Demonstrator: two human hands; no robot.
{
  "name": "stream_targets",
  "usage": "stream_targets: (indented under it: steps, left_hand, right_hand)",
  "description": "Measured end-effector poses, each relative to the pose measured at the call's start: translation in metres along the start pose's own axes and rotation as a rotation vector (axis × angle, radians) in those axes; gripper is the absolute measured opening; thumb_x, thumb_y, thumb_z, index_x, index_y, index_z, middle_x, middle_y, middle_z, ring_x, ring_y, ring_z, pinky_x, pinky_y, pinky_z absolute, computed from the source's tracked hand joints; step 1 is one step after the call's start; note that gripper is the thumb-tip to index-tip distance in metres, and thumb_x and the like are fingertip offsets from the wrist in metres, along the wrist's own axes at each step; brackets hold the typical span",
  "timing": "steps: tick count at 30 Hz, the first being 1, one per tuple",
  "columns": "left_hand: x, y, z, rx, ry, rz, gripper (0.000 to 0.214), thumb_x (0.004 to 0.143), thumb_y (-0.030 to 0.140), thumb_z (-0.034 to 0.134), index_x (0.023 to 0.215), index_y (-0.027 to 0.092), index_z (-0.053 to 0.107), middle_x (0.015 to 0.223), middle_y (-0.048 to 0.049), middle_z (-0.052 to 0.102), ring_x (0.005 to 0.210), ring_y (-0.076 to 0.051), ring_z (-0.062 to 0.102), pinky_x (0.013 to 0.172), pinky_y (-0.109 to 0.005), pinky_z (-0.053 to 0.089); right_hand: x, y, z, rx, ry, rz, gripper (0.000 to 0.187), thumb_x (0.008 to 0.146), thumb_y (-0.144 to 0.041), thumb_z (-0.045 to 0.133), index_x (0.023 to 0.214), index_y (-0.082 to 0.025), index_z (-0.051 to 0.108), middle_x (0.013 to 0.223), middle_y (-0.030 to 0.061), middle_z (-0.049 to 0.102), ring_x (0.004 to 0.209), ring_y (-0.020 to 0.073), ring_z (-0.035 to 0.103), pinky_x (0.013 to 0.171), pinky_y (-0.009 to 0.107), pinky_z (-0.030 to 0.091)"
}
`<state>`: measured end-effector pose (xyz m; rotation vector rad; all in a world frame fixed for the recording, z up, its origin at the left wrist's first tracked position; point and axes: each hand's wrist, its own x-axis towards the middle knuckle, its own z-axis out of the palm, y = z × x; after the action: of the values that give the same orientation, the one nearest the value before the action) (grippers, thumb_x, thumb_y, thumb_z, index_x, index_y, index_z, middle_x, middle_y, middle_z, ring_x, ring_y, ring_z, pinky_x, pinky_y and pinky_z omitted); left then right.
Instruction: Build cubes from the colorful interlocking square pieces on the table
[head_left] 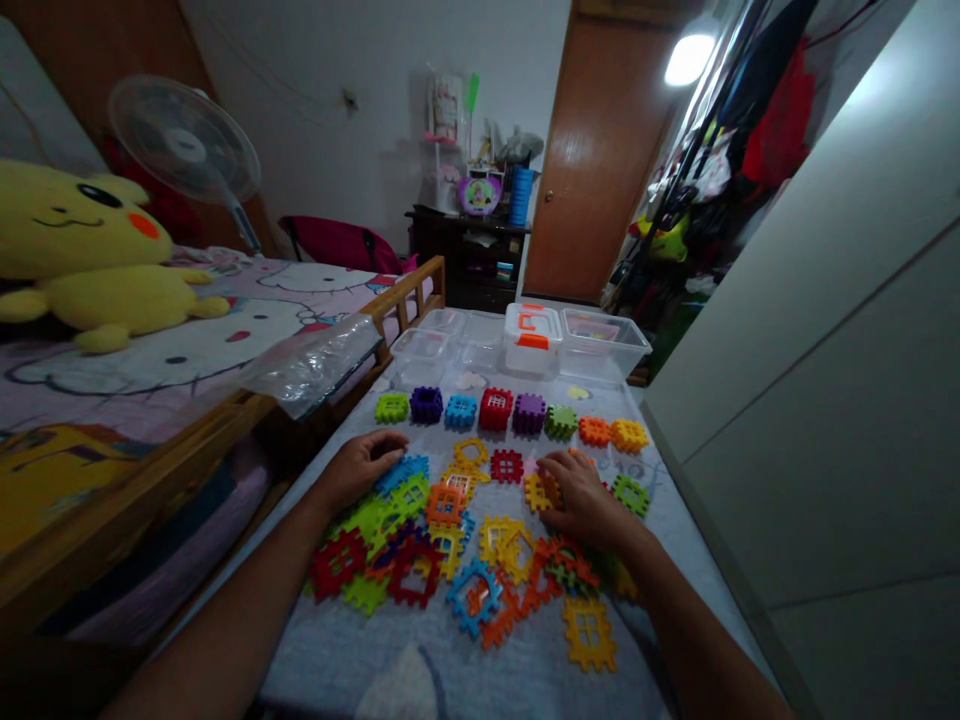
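My left hand (366, 470) rests at the left of the pile, beside a blue interlocking plastic piece (403, 475); its thumb and fingers are apart, with nothing visible between them. My right hand (585, 498) has its thumb and fingers around a yellow interlocking piece (540, 492); part of that piece is hidden. Between the hands lie an orange window piece (446, 503) and a dark red piece (507, 466). Nearer to me are loose flat pieces, among them a red one (339, 565), a blue one (475, 597) and a yellow window piece (589, 634).
Behind the pile, assembled cubes stand in a row, including a red cube (496, 410) and a purple cube (529, 414). Farther back are an orange-latched clear box (532, 345) and an open clear container (604, 345). A wooden bed rail (225, 440) runs along the left, a white cabinet (840, 330) along the right.
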<state>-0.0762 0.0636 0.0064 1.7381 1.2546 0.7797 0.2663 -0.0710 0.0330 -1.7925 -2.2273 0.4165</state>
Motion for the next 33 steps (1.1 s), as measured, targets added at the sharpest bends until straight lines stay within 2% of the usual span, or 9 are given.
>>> stream_targets:
  steps: [5,9,11,14,17,19,24,33]
  left_hand:
    - [0.001,-0.002,-0.001,0.024,-0.016,0.003,0.049,0.064,0.059,0.069,0.092,0.019,0.072,0.092,-0.0062,0.076,0.088,-0.027,0.07,0.082,-0.035,0.055]
    - [0.002,-0.002,-0.002,0.042,-0.024,0.003,0.049,0.063,0.059,0.069,0.093,0.02,0.073,0.096,-0.0067,0.076,0.091,-0.029,0.07,0.084,-0.035,0.055]
    - [0.002,-0.001,-0.003,0.042,-0.03,0.005,0.049,0.064,0.06,0.069,0.092,0.02,0.073,0.097,-0.0067,0.077,0.092,-0.029,0.07,0.084,-0.035,0.055]
    - [0.003,-0.001,-0.003,0.034,-0.025,0.004,0.049,0.063,0.06,0.07,0.091,0.021,0.073,0.096,-0.0062,0.077,0.092,-0.029,0.071,0.084,-0.034,0.055]
    - [0.003,-0.002,-0.002,0.024,-0.017,-0.005,0.05,0.061,0.062,0.071,0.091,0.021,0.074,0.094,-0.0061,0.077,0.091,-0.029,0.071,0.083,-0.034,0.056]
    - [0.004,-0.003,-0.002,0.026,-0.016,-0.005,0.051,0.061,0.062,0.071,0.091,0.021,0.074,0.095,-0.0065,0.077,0.091,-0.029,0.071,0.082,-0.035,0.057]
    - [0.004,-0.003,-0.002,0.048,-0.009,-0.034,0.053,0.061,0.063,0.07,0.093,0.02,0.074,0.098,-0.0068,0.077,0.092,-0.029,0.071,0.086,-0.035,0.056]
    - [0.003,-0.01,-0.004,0.085,-0.026,-0.012,0.052,0.066,0.062,0.068,0.096,0.02,0.073,0.1,-0.007,0.076,0.094,-0.029,0.071,0.086,-0.034,0.056]
  right_hand:
    - [0.006,-0.002,0.002,-0.082,-0.051,-0.007,0.041,0.067,-0.027,0.072,0.107,-0.018,0.066,0.107,0.0099,0.059,0.101,0.027,0.05,0.091,0.04,0.041]
    - [0.004,0.006,-0.009,-0.085,-0.003,-0.024,0.041,0.067,-0.029,0.074,0.105,-0.018,0.065,0.104,0.0089,0.059,0.098,0.0254,0.051,0.088,0.038,0.042]
    - [0.002,0.025,-0.025,-0.087,0.064,-0.001,0.043,0.069,-0.032,0.073,0.109,-0.018,0.064,0.109,0.0101,0.058,0.102,0.0257,0.051,0.09,0.038,0.042]
    - [0.0,0.07,-0.057,-0.134,0.161,0.083,0.048,0.074,-0.035,0.07,0.118,-0.017,0.061,0.112,0.0112,0.058,0.103,0.0259,0.052,0.093,0.039,0.041]
    - [0.002,0.119,-0.083,-0.193,0.134,0.231,0.05,0.072,-0.034,0.069,0.117,-0.016,0.062,0.111,0.0106,0.058,0.104,0.0262,0.052,0.094,0.039,0.04]
    - [0.006,0.145,-0.091,-0.198,0.122,0.272,0.047,0.07,-0.031,0.069,0.114,-0.015,0.064,0.108,0.0106,0.06,0.101,0.0262,0.054,0.095,0.04,0.04]
    - [0.01,0.176,-0.089,-0.17,0.072,0.303,0.045,0.064,-0.028,0.07,0.108,-0.019,0.067,0.102,0.0074,0.062,0.097,0.0244,0.056,0.091,0.036,0.043]
    - [0.011,0.181,-0.084,-0.131,0.042,0.331,0.054,0.064,-0.032,0.072,0.116,-0.02,0.066,0.115,0.0103,0.06,0.108,0.0283,0.056,0.098,0.04,0.042]
